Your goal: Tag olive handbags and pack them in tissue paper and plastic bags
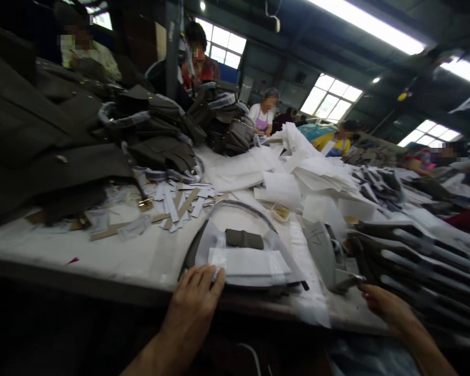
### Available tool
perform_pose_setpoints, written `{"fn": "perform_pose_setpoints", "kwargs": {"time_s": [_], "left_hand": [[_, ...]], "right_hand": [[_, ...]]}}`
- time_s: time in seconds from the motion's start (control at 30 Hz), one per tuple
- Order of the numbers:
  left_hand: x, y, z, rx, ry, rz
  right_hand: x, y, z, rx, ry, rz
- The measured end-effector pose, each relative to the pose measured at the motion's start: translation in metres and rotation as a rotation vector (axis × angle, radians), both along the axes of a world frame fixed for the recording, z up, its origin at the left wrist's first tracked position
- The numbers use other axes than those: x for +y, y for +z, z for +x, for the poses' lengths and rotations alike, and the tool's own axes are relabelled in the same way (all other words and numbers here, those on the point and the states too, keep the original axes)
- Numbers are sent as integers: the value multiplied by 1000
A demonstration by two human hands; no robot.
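Note:
A dark bag (190,258) with a curved handle (245,202) lies flat on the table in front of me. White paper (246,262) covers it, held by strips of clear tape, and a small dark folded piece (244,238) rests on top. My left hand (194,300) lies over the bag's near left edge, fingers stretched out and side by side. To the right stands a grey-green tape dispenser (323,256) with marks on its side. At its front tip, my right hand (382,303) has its fingers pinched together, seemingly on the tape end, which is blurred.
Dark bags (156,141) are heaped at the left and back. Scraps of card (180,206) lie before them. White sheets (282,162) pile up behind the bag, near a small tray (281,211). Dark bag pieces (415,261) are stacked at right. Several people work beyond.

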State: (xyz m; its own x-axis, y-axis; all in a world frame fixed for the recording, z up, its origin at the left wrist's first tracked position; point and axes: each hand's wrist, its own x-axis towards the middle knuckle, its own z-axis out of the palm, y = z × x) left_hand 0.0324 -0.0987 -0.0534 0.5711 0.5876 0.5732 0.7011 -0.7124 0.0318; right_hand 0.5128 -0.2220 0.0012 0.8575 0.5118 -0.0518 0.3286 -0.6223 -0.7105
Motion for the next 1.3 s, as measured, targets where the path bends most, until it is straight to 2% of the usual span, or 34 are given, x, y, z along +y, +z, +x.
{"fn": "perform_pose_setpoints", "kwargs": {"time_s": [0.1,0.17,0.27,0.33,0.5,0.57,0.67,0.77,0.9,1.03,1.17,1.3], "left_hand": [[-2,1,3,-39,24,-65],[-3,-1,4,-65,30,-88],[-3,-4,5,-103,10,-94],[-2,-5,4,-111,-2,-98],[-2,-1,1,-73,-13,-115],[-2,-1,1,-68,-10,-109],[-3,0,1,-61,6,-100],[-4,2,1,-51,7,-97],[-4,4,1,-42,21,-91],[-3,2,1,-40,35,-80],[-3,0,1,-33,38,-81],[-2,1,0,-36,35,-87]], "right_hand": [[-8,-6,22,-21,67,-238],[-14,-11,26,-63,116,-386],[-11,-7,4,45,228,-420],[5,10,-33,116,374,-369],[81,78,-169,16,988,-331],[115,94,-223,18,1244,-359],[161,97,-281,-55,1524,-437],[197,87,-310,-160,1706,-601],[226,78,-331,-347,1826,-826],[238,73,-352,-527,1901,-979],[243,70,-367,-641,1950,-1055],[240,65,-375,-829,1936,-1038]]}}
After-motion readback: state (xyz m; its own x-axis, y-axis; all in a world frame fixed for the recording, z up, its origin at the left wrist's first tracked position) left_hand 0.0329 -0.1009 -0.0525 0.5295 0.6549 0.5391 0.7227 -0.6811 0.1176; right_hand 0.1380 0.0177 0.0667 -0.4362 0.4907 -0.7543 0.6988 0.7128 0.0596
